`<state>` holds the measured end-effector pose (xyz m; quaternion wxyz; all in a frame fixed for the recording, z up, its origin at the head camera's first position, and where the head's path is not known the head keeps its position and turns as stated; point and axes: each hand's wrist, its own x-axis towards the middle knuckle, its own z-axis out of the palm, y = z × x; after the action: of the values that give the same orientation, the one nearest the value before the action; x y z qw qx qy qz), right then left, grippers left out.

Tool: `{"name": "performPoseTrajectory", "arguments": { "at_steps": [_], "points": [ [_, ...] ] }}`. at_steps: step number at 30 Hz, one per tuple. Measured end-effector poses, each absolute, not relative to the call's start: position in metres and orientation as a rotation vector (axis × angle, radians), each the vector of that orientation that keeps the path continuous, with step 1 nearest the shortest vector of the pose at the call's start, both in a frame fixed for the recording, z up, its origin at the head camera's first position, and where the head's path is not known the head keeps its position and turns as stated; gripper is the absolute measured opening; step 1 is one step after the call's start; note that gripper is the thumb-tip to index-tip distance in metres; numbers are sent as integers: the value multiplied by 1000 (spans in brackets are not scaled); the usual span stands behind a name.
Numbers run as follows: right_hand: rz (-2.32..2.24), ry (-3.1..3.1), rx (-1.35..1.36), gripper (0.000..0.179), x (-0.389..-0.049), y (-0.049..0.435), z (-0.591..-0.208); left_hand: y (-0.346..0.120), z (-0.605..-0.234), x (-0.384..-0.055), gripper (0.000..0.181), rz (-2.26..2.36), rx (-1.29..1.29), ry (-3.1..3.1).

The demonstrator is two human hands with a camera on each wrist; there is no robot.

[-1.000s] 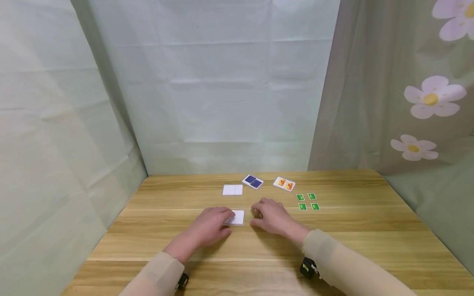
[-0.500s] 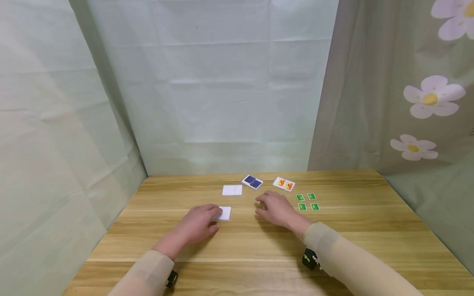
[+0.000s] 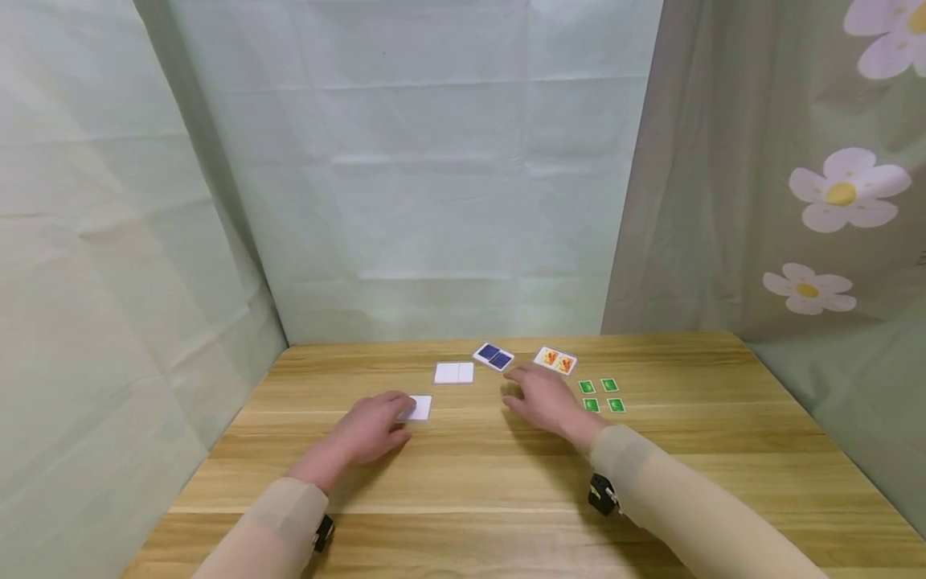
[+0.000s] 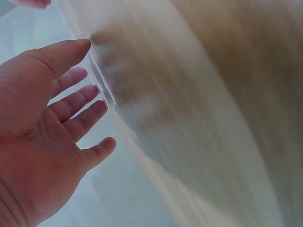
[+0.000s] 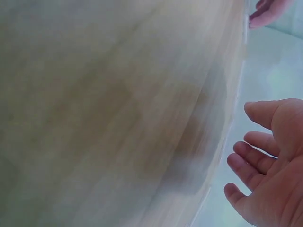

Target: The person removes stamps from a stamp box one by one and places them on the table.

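Note:
My left hand (image 3: 367,429) rests its fingertips on a white card (image 3: 422,408) lying on the wooden table, left of middle in the head view. The hand covers the card's left part. In the left wrist view the fingers are loosely stretched, and the tips meet the edge of a thin, clear-rimmed slab (image 4: 105,87). My right hand (image 3: 546,397) hovers low over the table with relaxed fingers and holds nothing. Its fingertips are just below a card with two dark blue squares (image 3: 494,356), and the hand overlaps the lower edge of a card with two orange pictures (image 3: 555,360).
Another white card (image 3: 453,373), divided by a line, lies beyond the left hand's card. Several small green square tiles (image 3: 591,404) are laid out right of the right hand. The wooden table (image 3: 463,498) backs onto a pale cloth curtain (image 3: 434,201).
My left hand has slid the white card leftward and away from me across the table. My right hand has moved a little forward and right. The other cards and green tiles stay put.

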<state>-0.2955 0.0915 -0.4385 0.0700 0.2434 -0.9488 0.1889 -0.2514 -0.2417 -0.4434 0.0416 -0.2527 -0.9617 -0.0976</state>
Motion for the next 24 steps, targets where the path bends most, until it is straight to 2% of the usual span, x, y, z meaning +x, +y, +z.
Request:
{"name": "performPoseTrajectory", "arguments": {
  "at_steps": [24],
  "points": [
    [456,-2885,711,57,-302,84,-439,-254,-438,-292,47,-352,-627,-3049]
  ]
}}
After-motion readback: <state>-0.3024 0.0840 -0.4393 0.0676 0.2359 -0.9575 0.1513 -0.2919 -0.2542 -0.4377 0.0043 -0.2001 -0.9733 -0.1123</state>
